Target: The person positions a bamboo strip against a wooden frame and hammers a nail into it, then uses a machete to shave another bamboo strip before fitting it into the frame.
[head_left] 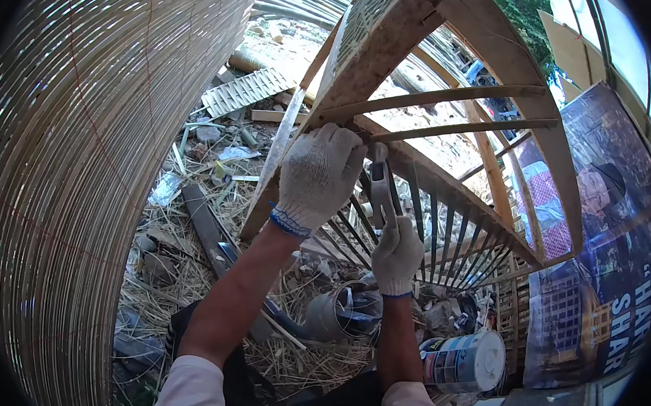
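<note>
A wooden frame [385,49] with dark slats stands tilted in front of me. My left hand [318,174], in a white knitted glove with a blue cuff, is up against the frame's near corner. Its fingers are curled together, and what they pinch is hidden. Lower and to the right, my right hand [398,259], gloved the same way, is wrapped round the handle of a hammer [378,178]. The hammer's head points up, close to the frame's lower beam [440,182] and just right of my left hand.
A large bamboo-strip screen [79,163] fills the left side. Straw, scraps and a dark plank [204,228] litter the ground. A grey bucket [325,316] and a paint bucket [469,362] lie below the frame. A printed banner [598,297] hangs at right.
</note>
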Available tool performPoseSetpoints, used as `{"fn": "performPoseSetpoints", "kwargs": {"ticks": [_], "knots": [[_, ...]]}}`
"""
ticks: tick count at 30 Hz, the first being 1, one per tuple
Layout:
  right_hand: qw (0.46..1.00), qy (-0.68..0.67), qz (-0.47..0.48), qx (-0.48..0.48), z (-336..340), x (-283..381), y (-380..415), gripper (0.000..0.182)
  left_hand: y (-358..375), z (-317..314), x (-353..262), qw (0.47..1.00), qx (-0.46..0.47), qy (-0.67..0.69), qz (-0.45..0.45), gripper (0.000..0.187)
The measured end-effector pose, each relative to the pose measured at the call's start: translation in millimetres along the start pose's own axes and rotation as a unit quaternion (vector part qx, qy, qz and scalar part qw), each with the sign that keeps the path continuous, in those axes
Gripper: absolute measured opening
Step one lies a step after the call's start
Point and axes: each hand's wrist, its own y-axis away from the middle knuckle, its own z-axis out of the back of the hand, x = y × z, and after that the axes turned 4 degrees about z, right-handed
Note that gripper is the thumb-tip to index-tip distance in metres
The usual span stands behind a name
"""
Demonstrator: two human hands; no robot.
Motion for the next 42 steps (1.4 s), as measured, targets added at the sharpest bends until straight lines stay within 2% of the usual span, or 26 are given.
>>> {"fn": "performPoseSetpoints", "kwargs": {"ticks": [2, 6, 7, 8, 11, 13, 14, 16, 20, 21, 24, 26, 30, 32, 33, 35, 36, 38, 40, 42], "knots": [[0.998, -0.029, 0.057, -0.020, 6, 7, -2, 0.024, -2, 1, 2, 1.000, -0.011, 0.011, -0.013, 0.011], [0.990, -0.111, 0.055, -0.071, 0, -4, 5, 0.025, 1, 0, -2, 1.000, -0.008, 0.008, 0.003, 0.010], [0.999, -0.004, 0.015, -0.046, -6, -1, -1, 0.026, 1, 0, -1, 1.000, -0.003, 0.012, 0.007, 0.010], [1.000, 0.002, -0.030, 0.007, -6, -1, -6, 0.028, -1, 0, 1, 1.000, 0.000, 0.014, 0.009, 0.010], [1.000, 0.008, 0.013, -0.012, -2, 1, -6, 0.028, -3, 0, 1, 1.000, -0.018, 0.024, -0.008, 0.011], [0.989, -0.047, 0.095, -0.106, 2, -1, 1, 0.026, -1, 2, 0, 1.000, -0.017, 0.020, 0.002, 0.011], [0.989, -0.044, 0.092, -0.104, 1, -1, 2, 0.026, 0, 2, -1, 1.000, -0.013, 0.017, 0.006, 0.011], [0.999, 0.009, -0.044, 0.022, -7, -3, -1, 0.029, 1, -2, 3, 1.000, -0.008, 0.016, 0.006, 0.011], [1.000, -0.017, 0.017, -0.018, 12, -4, 5, 0.037, -1, 2, 0, 1.000, -0.012, 0.006, 0.004, 0.010], [0.999, -0.030, -0.005, -0.028, 18, -2, 9, 0.045, 0, 2, -2, 1.000, -0.011, 0.007, 0.007, 0.010], [0.995, -0.063, 0.006, -0.074, 34, 3, 9, 0.054, -1, 1, -7, 1.000, -0.013, -0.017, 0.005, 0.010], [0.994, -0.066, -0.005, -0.088, 42, 9, 10, 0.055, -2, 1, -10, 1.000, -0.016, -0.022, 0.006, 0.010], [0.997, -0.037, -0.043, -0.054, 55, 12, 12, 0.051, -6, -1, -16, 0.999, -0.020, -0.029, -0.013, 0.010], [0.994, -0.052, -0.089, -0.045, 53, 9, 31, 0.049, -4, 0, -17, 1.000, -0.002, -0.024, 0.020, 0.009], [0.989, -0.054, -0.109, -0.087, 41, 3, 42, 0.060, -4, 1, -19, 1.000, 0.001, -0.028, 0.014, 0.009], [0.984, -0.080, -0.136, -0.088, 39, 3, 56, 0.059, -5, 5, -25, 0.995, 0.036, 0.008, 0.090, 0.009], [0.979, -0.098, -0.160, -0.084, 42, 7, 57, 0.059, -7, 9, -28, 0.995, 0.041, 0.004, 0.085, 0.009], [0.971, -0.128, -0.189, -0.070, 51, 12, 57, 0.057, -9, 16, -34, 0.979, 0.101, 0.041, 0.171, 0.011], [0.969, -0.148, -0.193, -0.046, 56, 7, 58, 0.055, -8, 16, -38, 0.979, 0.100, 0.041, 0.173, 0.010], [0.964, -0.180, -0.184, -0.063, 51, 1, 65, 0.061, -8, 14, -38, 0.979, 0.095, 0.040, 0.174, 0.010]]}}
